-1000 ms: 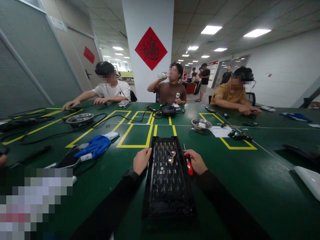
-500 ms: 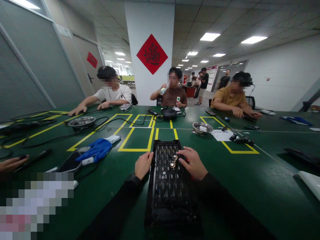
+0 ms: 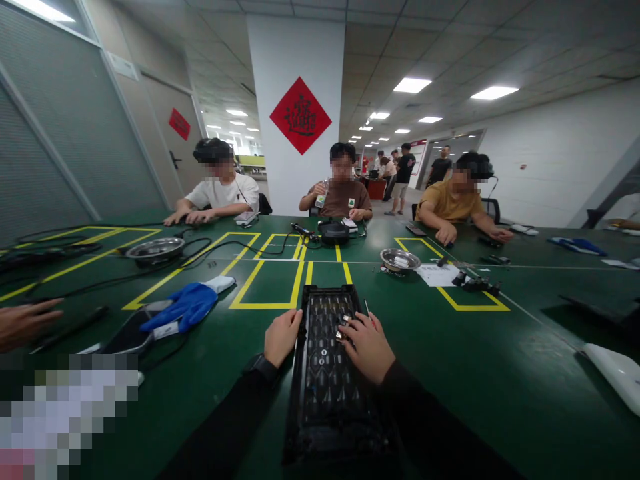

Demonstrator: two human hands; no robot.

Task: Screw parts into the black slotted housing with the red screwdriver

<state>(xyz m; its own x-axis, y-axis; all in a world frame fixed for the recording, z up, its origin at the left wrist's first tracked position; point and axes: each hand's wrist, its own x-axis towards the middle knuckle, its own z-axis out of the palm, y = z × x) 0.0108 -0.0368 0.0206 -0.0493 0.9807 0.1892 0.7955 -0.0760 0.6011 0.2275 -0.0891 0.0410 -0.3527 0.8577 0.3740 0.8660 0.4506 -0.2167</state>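
Note:
A long black plastic casing (image 3: 327,383) with rows of moulded cells lies lengthwise in front of me. My left hand (image 3: 281,338) is closed on its left edge near the far end. Over the casing's right side is my right hand (image 3: 369,347), its fingertips closed on a small metallic circuit board (image 3: 341,335), partly covered by the fingers. A thin screwdriver (image 3: 367,307) with a bit of red sticks up between the fingers of the same hand; most of it is hidden. Two small silvery round spots (image 3: 323,357) show in the middle of the casing.
Blue gloves (image 3: 187,307) lie left of the casing, and a metal bowl (image 3: 156,251) with black cables stands beyond them. Another metal bowl (image 3: 400,261), a paper sheet (image 3: 436,275) and black parts (image 3: 475,285) are at right. Three people sit opposite; another person's hand (image 3: 30,323) is at far left.
My right hand has moved left over the casing, and its fingers have closed over the circuit board. The screwdriver shaft now shows upright. My left hand stays at the casing's edge.

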